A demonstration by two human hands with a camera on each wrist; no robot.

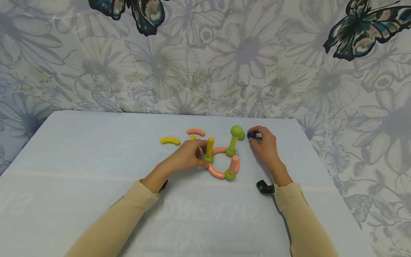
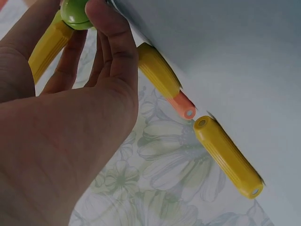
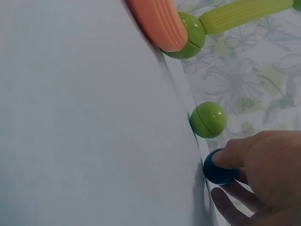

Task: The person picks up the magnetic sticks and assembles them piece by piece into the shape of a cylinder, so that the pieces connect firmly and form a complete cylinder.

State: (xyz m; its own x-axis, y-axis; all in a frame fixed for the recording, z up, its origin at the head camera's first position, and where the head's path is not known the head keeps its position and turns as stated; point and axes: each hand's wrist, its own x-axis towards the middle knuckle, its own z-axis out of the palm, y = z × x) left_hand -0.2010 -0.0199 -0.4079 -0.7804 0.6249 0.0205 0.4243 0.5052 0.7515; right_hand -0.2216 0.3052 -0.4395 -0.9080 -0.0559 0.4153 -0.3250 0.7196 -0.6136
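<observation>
My left hand [image 1: 187,156] grips a green ball [image 1: 208,159] at the left of a ring of curved orange rods [image 1: 216,172]. A yellow rod [image 1: 210,147] stands up from that ball. At the ring's back, a lime rod [image 1: 233,143] rises from another green ball [image 1: 230,152] and carries a green ball [image 1: 236,130] on top. In front, an orange rod [image 1: 233,165] stands on a green ball [image 1: 229,175]. To the right of the ring, my right hand [image 1: 265,145] pinches a dark blue ball [image 3: 216,170] at the table surface. Close by lies a loose green ball [image 3: 209,120].
Beyond my left hand, a curved yellow rod [image 1: 170,141], a curved orange rod [image 1: 196,132] and a partly hidden yellow piece [image 1: 192,137] lie on the white table [image 1: 96,150]. A flower-patterned wall [image 1: 205,78] stands behind the table's far edge.
</observation>
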